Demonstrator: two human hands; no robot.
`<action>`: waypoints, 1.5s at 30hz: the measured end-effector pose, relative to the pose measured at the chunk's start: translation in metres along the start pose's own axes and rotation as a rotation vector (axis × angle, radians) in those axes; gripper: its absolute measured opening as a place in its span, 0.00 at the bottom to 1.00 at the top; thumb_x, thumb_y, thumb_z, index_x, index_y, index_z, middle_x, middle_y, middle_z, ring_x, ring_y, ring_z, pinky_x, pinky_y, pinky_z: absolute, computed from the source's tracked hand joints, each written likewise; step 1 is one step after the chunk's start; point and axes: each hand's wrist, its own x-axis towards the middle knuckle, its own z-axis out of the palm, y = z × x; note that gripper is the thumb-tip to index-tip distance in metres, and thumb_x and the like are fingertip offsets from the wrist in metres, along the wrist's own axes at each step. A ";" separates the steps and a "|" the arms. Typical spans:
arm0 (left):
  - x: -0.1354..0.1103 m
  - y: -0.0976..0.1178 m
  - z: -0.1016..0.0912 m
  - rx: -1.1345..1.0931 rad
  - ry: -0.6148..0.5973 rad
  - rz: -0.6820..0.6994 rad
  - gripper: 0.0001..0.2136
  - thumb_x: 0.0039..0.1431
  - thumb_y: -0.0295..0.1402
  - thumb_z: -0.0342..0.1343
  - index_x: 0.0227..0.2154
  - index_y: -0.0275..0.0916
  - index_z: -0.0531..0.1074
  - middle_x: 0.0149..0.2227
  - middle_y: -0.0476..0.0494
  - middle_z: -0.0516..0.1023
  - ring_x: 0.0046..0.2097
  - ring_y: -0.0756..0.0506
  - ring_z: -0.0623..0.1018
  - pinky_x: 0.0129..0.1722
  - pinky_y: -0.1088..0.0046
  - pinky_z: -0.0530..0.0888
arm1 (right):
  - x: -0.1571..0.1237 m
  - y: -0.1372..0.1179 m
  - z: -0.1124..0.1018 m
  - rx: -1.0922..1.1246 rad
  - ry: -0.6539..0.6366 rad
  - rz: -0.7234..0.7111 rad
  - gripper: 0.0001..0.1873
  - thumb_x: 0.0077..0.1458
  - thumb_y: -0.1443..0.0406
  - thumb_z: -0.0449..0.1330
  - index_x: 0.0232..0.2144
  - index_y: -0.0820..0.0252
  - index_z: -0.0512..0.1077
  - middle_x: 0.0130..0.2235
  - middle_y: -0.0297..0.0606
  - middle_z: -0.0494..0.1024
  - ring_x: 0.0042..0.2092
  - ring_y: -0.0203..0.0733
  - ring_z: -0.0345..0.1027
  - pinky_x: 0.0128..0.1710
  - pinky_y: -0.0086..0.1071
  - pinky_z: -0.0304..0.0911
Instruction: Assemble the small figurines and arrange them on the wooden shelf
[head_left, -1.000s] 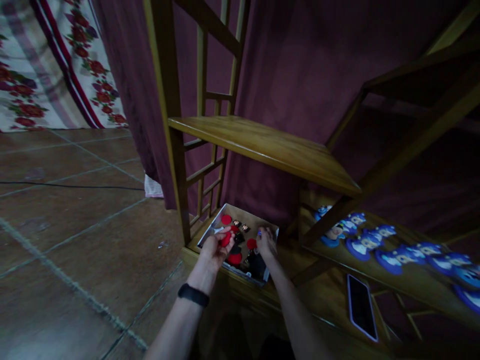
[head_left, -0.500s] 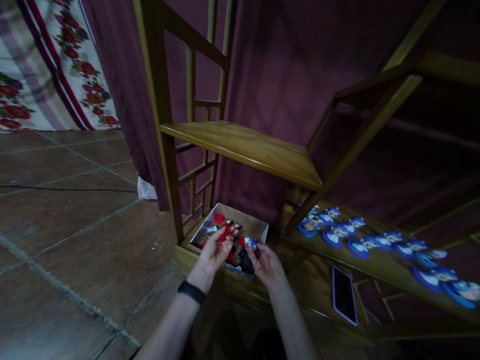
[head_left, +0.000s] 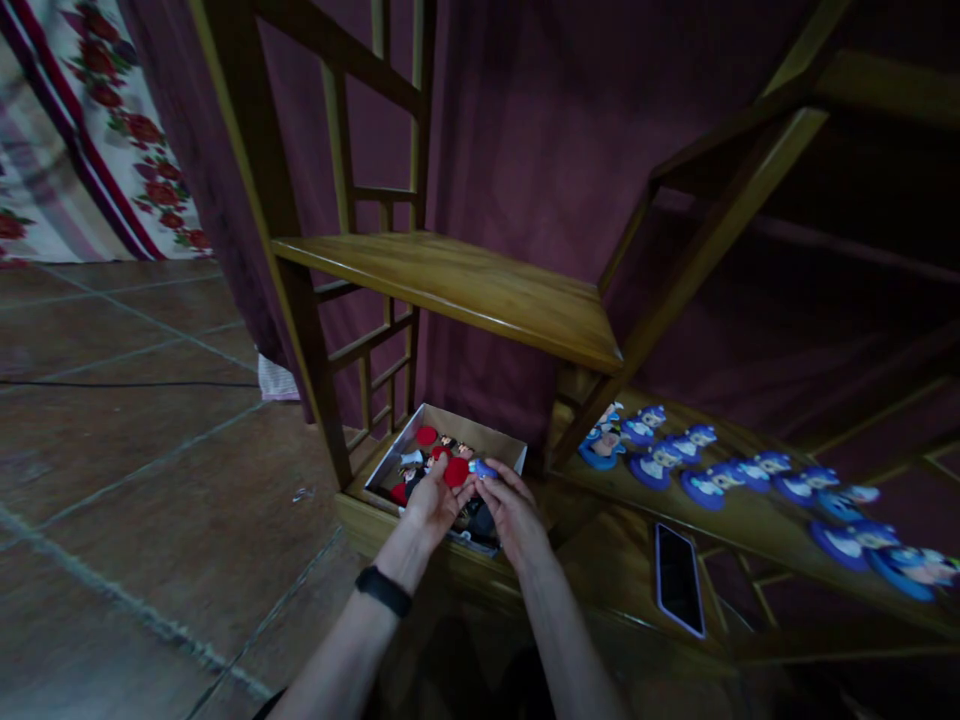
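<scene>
My right hand pinches a small blue-and-purple figurine over a shallow white cardboard box. Close beside it, my left hand, with a dark band on the wrist, has its fingers curled around the lower edge of a round red disc. The two hands nearly meet at the fingertips. Inside the box lie several small figures with black and red parts, another red disc and a pale piece. My hands hide part of the contents.
The box stands on the lowest level of a wooden shelf unit, below a wooden shelf board. Several blue-and-purple figurines on round bases line the board at right. A phone lies in front of them. A dark curtain hangs behind.
My hands have come closer together, the figurine moving left toward the red disc. The red disc now shows its face more fully. The camera view has shifted slightly to the right.
</scene>
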 end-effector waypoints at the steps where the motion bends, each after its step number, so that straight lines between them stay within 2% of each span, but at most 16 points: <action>1: 0.000 -0.001 0.001 0.010 0.005 0.014 0.15 0.61 0.39 0.43 0.41 0.35 0.69 0.32 0.41 0.77 0.30 0.49 0.76 0.30 0.74 0.74 | 0.000 0.002 0.000 -0.048 0.019 -0.029 0.16 0.39 0.67 0.65 0.35 0.59 0.73 0.39 0.36 0.78 0.42 0.38 0.71 0.46 0.32 0.66; 5: 0.000 -0.005 0.005 0.023 0.011 0.035 0.15 0.60 0.39 0.43 0.41 0.35 0.69 0.33 0.41 0.77 0.30 0.49 0.76 0.30 0.73 0.74 | 0.003 0.010 -0.003 -0.186 0.075 -0.091 0.14 0.42 0.61 0.64 0.34 0.60 0.73 0.34 0.36 0.78 0.32 0.33 0.70 0.37 0.30 0.69; 8: 0.000 -0.009 0.007 0.007 0.013 0.043 0.15 0.60 0.39 0.44 0.41 0.35 0.69 0.35 0.41 0.77 0.31 0.49 0.76 0.28 0.75 0.72 | 0.004 0.014 -0.004 -0.253 0.075 -0.117 0.14 0.44 0.59 0.62 0.34 0.59 0.73 0.27 0.32 0.75 0.28 0.32 0.68 0.34 0.29 0.69; 13: -0.001 -0.012 0.010 -0.010 -0.011 0.023 0.15 0.61 0.37 0.43 0.42 0.33 0.69 0.33 0.40 0.76 0.29 0.48 0.75 0.19 0.78 0.66 | 0.005 0.018 -0.003 -0.400 0.066 -0.171 0.16 0.47 0.56 0.58 0.37 0.58 0.72 0.27 0.32 0.74 0.29 0.34 0.69 0.33 0.32 0.69; 20: 0.000 -0.011 0.010 -0.020 0.036 0.096 0.12 0.59 0.35 0.47 0.36 0.31 0.71 0.29 0.41 0.75 0.28 0.49 0.74 0.25 0.76 0.70 | 0.014 0.026 -0.010 -0.650 0.060 -0.307 0.17 0.44 0.57 0.60 0.38 0.57 0.71 0.41 0.37 0.76 0.40 0.41 0.71 0.39 0.34 0.69; 25: 0.000 -0.013 0.012 -0.038 0.016 0.043 0.11 0.60 0.35 0.46 0.36 0.33 0.70 0.27 0.43 0.75 0.27 0.50 0.74 0.26 0.76 0.70 | 0.018 0.028 -0.015 -0.845 0.136 -0.388 0.18 0.48 0.57 0.55 0.39 0.59 0.71 0.39 0.40 0.77 0.35 0.40 0.71 0.31 0.31 0.69; 30: 0.000 -0.012 0.014 -0.067 0.037 0.034 0.11 0.60 0.36 0.45 0.34 0.35 0.69 0.27 0.45 0.74 0.28 0.50 0.74 0.26 0.76 0.69 | 0.015 0.023 -0.013 -1.034 0.186 -0.524 0.15 0.47 0.58 0.57 0.36 0.57 0.73 0.37 0.39 0.76 0.36 0.40 0.70 0.32 0.29 0.67; 38: -0.002 -0.005 0.011 -0.045 -0.073 -0.065 0.17 0.58 0.47 0.43 0.34 0.39 0.68 0.30 0.46 0.74 0.29 0.49 0.73 0.24 0.76 0.67 | 0.015 0.020 -0.012 -0.962 0.133 -0.401 0.18 0.47 0.55 0.56 0.38 0.59 0.72 0.38 0.39 0.72 0.31 0.37 0.68 0.22 0.27 0.66; 42: -0.004 -0.004 0.010 0.006 -0.083 -0.066 0.20 0.56 0.51 0.43 0.37 0.40 0.68 0.31 0.46 0.74 0.30 0.48 0.73 0.24 0.75 0.67 | 0.014 0.019 -0.011 -1.029 0.114 -0.429 0.18 0.48 0.55 0.56 0.38 0.58 0.72 0.37 0.40 0.71 0.33 0.39 0.68 0.23 0.28 0.66; 45: -0.004 -0.005 0.010 0.042 -0.084 -0.059 0.21 0.54 0.52 0.43 0.38 0.40 0.68 0.32 0.46 0.75 0.32 0.48 0.74 0.25 0.75 0.67 | 0.012 0.017 -0.010 -1.132 0.123 -0.504 0.16 0.49 0.56 0.55 0.37 0.57 0.73 0.36 0.40 0.72 0.35 0.40 0.68 0.31 0.31 0.66</action>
